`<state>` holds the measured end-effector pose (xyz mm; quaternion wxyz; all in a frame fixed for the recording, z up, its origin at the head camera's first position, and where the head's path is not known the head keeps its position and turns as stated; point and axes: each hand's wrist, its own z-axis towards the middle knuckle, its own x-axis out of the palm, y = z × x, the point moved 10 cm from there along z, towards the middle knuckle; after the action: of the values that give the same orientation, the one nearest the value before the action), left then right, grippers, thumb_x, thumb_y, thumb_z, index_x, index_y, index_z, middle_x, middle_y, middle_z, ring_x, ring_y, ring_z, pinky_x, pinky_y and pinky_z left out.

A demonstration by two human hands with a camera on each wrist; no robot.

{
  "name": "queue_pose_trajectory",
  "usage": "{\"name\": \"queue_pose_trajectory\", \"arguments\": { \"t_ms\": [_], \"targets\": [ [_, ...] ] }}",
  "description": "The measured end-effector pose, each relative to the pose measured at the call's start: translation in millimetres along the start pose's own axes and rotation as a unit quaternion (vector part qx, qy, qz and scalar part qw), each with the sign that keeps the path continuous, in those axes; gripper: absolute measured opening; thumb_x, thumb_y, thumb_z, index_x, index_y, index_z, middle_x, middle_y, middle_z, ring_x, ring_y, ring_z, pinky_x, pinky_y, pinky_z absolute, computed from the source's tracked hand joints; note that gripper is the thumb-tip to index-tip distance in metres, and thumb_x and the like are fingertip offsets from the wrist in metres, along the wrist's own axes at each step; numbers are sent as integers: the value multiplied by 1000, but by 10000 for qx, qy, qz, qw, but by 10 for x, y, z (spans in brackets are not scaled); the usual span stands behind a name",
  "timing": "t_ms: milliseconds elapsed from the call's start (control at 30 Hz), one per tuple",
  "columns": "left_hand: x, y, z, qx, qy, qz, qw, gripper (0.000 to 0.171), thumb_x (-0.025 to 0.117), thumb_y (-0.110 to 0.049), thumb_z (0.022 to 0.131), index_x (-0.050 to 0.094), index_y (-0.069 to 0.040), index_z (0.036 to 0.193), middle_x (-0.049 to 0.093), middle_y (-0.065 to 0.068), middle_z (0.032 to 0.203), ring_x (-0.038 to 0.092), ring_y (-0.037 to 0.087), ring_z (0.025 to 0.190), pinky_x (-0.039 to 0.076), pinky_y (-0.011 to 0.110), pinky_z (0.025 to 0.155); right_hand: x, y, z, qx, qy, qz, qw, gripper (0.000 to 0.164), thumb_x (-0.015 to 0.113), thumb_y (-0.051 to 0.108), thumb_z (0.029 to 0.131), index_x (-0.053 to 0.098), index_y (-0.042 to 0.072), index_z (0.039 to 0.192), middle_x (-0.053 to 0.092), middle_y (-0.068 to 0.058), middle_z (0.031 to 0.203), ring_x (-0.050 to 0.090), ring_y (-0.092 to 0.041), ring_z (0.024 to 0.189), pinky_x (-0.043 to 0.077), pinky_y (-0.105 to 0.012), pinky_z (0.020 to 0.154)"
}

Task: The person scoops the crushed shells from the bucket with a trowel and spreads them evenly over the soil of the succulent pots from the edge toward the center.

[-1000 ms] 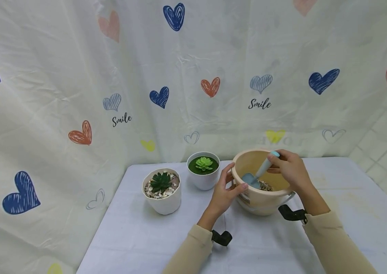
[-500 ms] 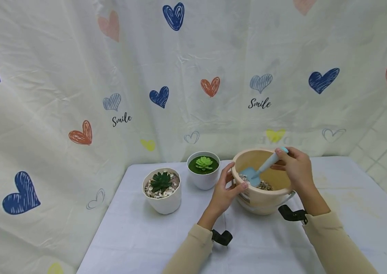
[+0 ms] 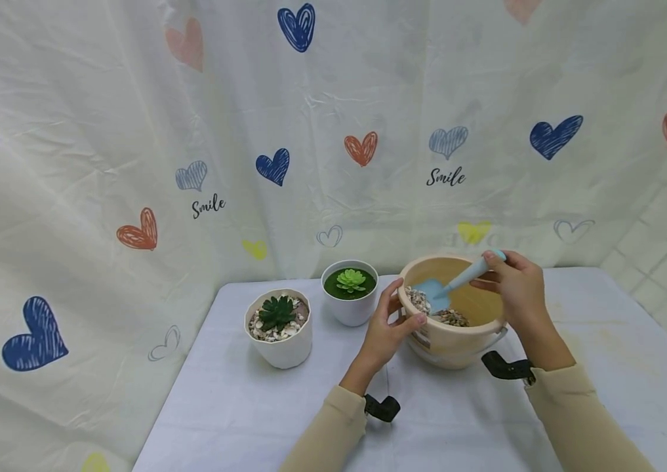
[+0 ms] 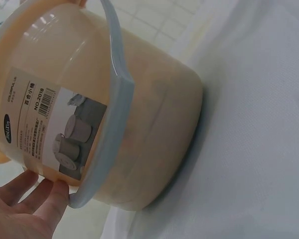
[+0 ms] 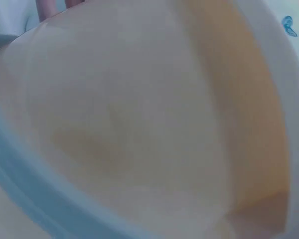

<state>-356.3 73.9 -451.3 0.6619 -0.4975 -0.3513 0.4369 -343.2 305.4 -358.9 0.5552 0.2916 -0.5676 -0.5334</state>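
A beige plastic bucket [image 3: 457, 344] stands right of the table's middle. My left hand [image 3: 382, 335] holds its left side at the rim, fingers spread on the outside and thumb at the front. In my right hand [image 3: 523, 290], above the bucket's right side, is the handle of a light blue trowel [image 3: 467, 275]. Its blade dips inside the bucket among small mixed pebbles [image 3: 452, 318]. The left wrist view shows my fingers [image 4: 55, 204] against the wall below a paper label [image 4: 50, 124]. Bucket wall [image 5: 139, 99] fills the right wrist view, hiding my right hand.
Left of the bucket stand a white pot [image 3: 352, 312] with a light green succulent and another white pot [image 3: 286, 351] with a dark green succulent in pebbles. The bucket's blue-grey carrying handle [image 4: 114, 99] hangs down. Behind the white-covered table [image 3: 221, 406] hangs a heart-printed curtain [image 3: 309, 98].
My right hand has moved right and slightly up, leaning the trowel lower. More pebbles show on the blade's left side. My left hand keeps its hold on the bucket.
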Motion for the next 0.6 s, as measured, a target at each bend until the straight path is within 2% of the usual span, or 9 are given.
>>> {"name": "queue_pose_trajectory", "arguments": {
  "t_ms": [200,367,600],
  "targets": [
    [-11,31,20,18,-21,36,10000,78,78,-35,89,36,-44,155,51,3,149,50,17,139,41,51,117,-174,3,-24,262,-271,89,9992,14,71,27,96,71,14,101,72,2,85,76,-12,72,61,-30,63],
    [-10,22,12,-11,-34,26,10000,78,78,-34,89,36,-44,154,50,3,150,50,18,138,43,48,116,-303,13,-36,289,-467,298,9980,14,72,26,95,72,14,100,72,1,83,77,-13,71,61,-30,64],
    [-2,6,2,-19,-30,68,10000,79,78,-34,89,36,-44,155,51,3,149,50,17,138,43,50,115,-337,7,-42,231,-395,749,9961,17,73,24,94,72,7,99,69,-3,86,77,-18,72,62,-32,67]
  ]
}}
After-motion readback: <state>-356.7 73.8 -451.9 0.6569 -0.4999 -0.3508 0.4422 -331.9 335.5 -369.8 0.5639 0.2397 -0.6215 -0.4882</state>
